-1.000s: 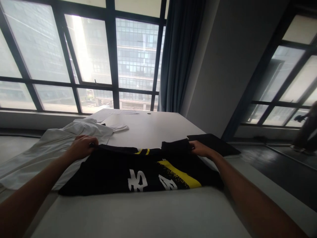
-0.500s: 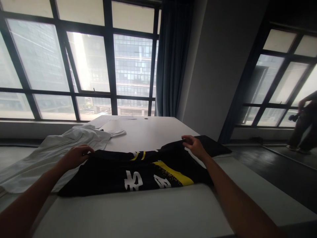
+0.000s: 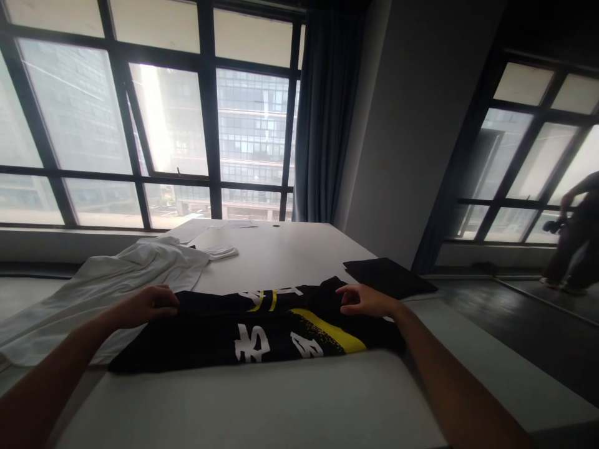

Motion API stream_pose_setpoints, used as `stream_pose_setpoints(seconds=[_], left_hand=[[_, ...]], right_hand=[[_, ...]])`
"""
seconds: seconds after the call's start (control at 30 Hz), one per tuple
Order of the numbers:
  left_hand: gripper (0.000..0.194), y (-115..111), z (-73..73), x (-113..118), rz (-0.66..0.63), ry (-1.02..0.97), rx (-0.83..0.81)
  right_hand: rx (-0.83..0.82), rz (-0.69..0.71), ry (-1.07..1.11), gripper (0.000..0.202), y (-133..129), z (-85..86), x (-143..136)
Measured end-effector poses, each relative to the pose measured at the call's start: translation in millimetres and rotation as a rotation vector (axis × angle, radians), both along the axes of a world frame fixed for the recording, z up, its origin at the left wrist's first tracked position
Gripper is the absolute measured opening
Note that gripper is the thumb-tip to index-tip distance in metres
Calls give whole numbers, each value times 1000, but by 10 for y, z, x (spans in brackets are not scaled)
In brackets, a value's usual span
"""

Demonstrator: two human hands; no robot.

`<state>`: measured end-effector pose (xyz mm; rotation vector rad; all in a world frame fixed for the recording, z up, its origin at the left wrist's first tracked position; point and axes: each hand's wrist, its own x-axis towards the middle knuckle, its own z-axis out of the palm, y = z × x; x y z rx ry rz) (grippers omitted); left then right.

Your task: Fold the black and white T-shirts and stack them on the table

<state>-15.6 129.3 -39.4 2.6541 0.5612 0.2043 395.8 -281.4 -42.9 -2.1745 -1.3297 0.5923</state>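
Black shirt (image 3: pixel 201 330) laid on desk (image 3: pixel 262 399): at 4 o'clock from left hand (image 3: pixel 154 305), 8 o'clock from right hand (image 3: pixel 367 301). Left fingers curled at its edge, right ones loosely bent over it; cannot tell whether either grips.

Garment (image 3: pixel 201 340) on table (image 3: pixel 281 255), cloth (image 3: pixel 140 265) left
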Motion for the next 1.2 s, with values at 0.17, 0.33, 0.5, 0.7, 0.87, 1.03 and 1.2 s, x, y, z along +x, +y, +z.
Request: stream_pose_setpoints(seconds=[0.17, 0.33, 0.5, 0.7, 0.87, 1.03, 1.2], left_hand=[[61, -43, -72, 125, 15, -88, 50], [66, 241, -292, 144, 99, -149, 115], [69, 439, -420, 188, 233, -213, 223], [59, 522, -448, 319, 308, -82, 7], [46, 613, -341, 267, 326, -121, -13], [50, 552, -270, 297, 469, -236, 172], [49, 446, -257, 346, 533, -236, 215]], right_hand=[[20, -27, -121, 51, 275, -50, -256], [168, 106, 39, 34, 119, 168, -303], [-88, 163, 181, 45, 47, 166, -219], [82, -128, -404, 52, 328, -232, 19], [-160, -116, -400, 66, 428, -447, 195], [-164, -176, -478, 59, 585, -522, 282], [-89, -293, -709, 47, 652, -430, 209]])
